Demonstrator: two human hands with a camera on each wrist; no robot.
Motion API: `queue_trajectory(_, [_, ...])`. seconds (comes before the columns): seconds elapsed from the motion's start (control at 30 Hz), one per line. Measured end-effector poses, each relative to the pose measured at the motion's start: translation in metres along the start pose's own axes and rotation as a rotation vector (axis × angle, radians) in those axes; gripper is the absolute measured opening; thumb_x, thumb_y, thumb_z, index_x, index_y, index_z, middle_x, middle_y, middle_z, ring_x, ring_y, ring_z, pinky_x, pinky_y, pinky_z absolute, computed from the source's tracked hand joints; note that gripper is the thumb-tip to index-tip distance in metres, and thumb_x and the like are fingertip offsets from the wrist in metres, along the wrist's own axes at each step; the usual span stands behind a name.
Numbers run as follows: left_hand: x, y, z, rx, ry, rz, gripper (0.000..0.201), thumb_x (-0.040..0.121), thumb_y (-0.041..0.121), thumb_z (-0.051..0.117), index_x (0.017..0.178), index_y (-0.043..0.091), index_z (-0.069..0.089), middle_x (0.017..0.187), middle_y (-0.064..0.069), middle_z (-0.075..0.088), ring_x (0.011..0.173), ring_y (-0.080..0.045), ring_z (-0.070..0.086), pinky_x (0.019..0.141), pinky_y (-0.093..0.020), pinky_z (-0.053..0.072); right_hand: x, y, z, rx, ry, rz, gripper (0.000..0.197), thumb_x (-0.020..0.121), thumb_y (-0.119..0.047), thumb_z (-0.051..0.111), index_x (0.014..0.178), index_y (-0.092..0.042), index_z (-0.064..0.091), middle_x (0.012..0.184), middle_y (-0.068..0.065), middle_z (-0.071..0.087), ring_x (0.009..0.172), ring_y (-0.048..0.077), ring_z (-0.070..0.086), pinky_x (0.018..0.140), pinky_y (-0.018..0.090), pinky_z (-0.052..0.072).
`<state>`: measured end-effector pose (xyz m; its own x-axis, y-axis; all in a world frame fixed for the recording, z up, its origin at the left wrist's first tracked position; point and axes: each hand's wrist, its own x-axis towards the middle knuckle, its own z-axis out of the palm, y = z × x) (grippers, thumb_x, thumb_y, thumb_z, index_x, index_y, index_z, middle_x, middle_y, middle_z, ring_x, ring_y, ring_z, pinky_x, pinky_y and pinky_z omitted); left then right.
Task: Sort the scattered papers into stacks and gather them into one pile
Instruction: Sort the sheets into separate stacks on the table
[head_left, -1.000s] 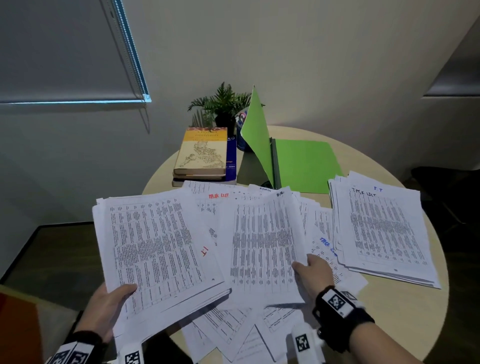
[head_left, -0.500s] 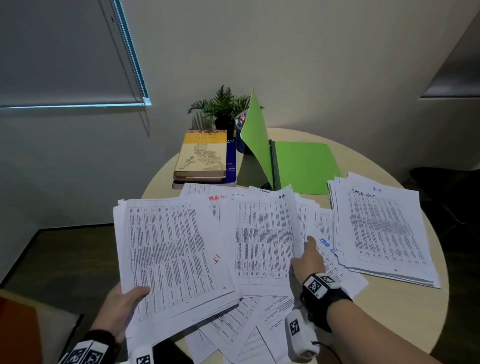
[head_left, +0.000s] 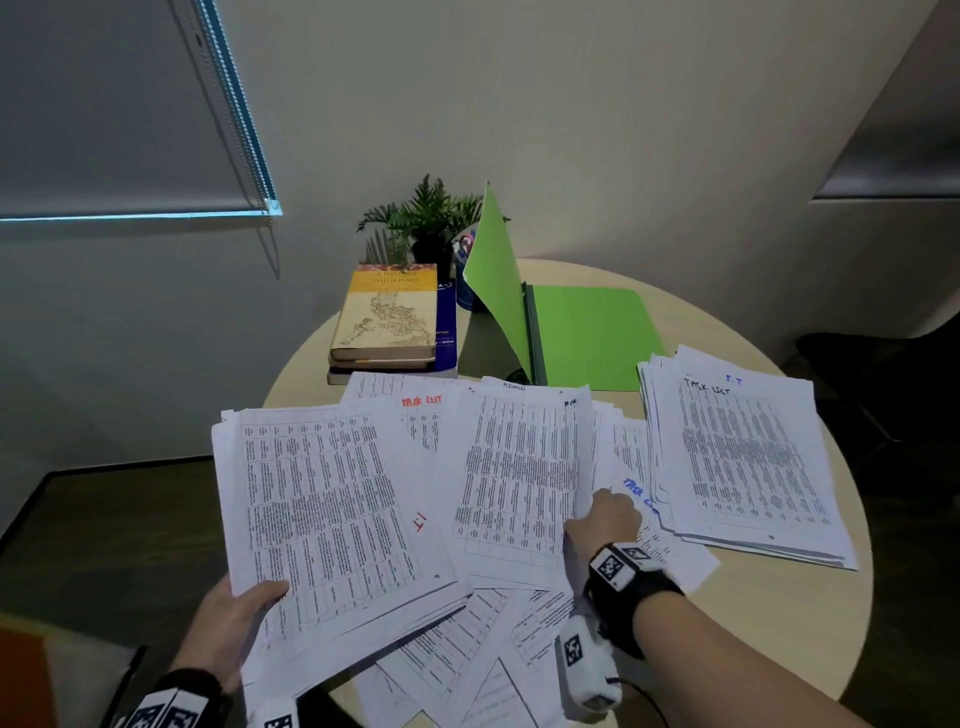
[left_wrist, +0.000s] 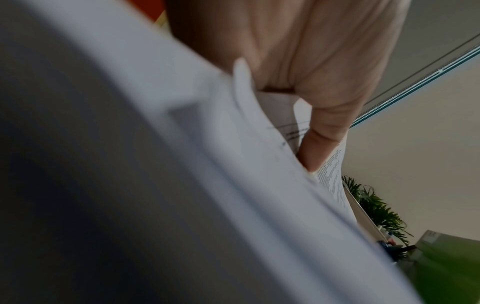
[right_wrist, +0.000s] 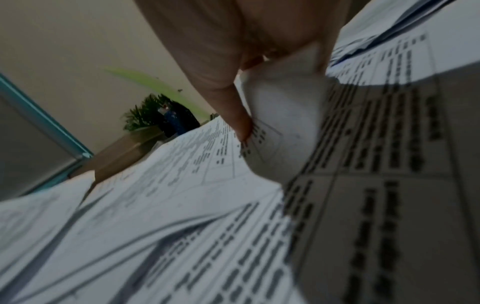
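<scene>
**Lifting the next sheet from the loose spread**

The left hand (head_left: 228, 621) grips a held stack (head_left: 322, 514) off the table's (head_left: 795, 613) near-left edge, thumb on top. The right hand (head_left: 602, 519) pinches the right edge of the middle sheet (head_left: 519, 478) in the scattered papers (head_left: 467, 644) at table centre. A sorted stack (head_left: 748, 457) lies by the right edge. Best to peel one sheet cleanly, keeping those beneath from dragging.

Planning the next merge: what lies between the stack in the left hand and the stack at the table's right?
Head view: loose overlapping sheets, the right hand pinching one's edge.
</scene>
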<state>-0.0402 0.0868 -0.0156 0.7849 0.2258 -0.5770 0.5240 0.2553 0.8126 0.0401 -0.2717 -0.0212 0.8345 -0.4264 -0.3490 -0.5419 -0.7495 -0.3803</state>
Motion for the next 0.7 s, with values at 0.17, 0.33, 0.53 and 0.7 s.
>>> queue_trajectory(0.17, [0.003,0.002,0.001,0.003,0.005,-0.015,0.024,0.092,-0.003,0.048,0.110,0.013,0.053,0.104,-0.014,0.064,0.095,-0.031,0.061,0.087,-0.048,0.044,-0.003,-0.002,0.000,0.259,-0.008,0.001,0.041,0.088,0.003,0.050,0.126,-0.004,0.036,0.108,0.020,0.057,0.088,0.029,0.056,0.075,0.036,0.048])
queue_trajectory(0.33, [0.009,-0.002,0.001,-0.007,0.037,-0.017,0.029,0.092,-0.006,0.046,0.120,0.004,0.050,0.116,-0.021,0.061,0.102,-0.038,0.058,0.093,-0.048,0.043,-0.013,0.016,-0.014,0.519,0.049,-0.020,0.054,0.090,-0.004,0.053,0.141,-0.012,0.035,0.125,0.017,0.058,0.093,0.031,0.062,0.074,0.027,0.049])
queue_trajectory(0.53, [0.009,0.000,0.004,-0.014,0.020,0.001,0.032,0.093,-0.007,0.044,0.123,0.005,0.049,0.116,-0.019,0.059,0.102,-0.036,0.057,0.091,-0.044,0.041,-0.009,0.047,-0.044,0.688,0.213,-0.028,0.019,0.090,-0.011,0.055,0.101,0.001,0.067,0.085,0.016,0.067,0.080,0.030,0.062,0.073,0.035,0.048])
queue_trajectory(0.7, [0.006,0.004,0.010,0.012,-0.001,0.035,0.032,0.093,-0.005,0.045,0.122,0.007,0.050,0.114,-0.018,0.060,0.100,-0.032,0.058,0.091,-0.041,0.041,-0.011,0.055,-0.077,0.855,0.255,-0.077,0.010,0.091,-0.010,0.056,0.094,-0.004,0.063,0.083,0.009,0.063,0.079,0.022,0.053,0.075,0.030,0.040])
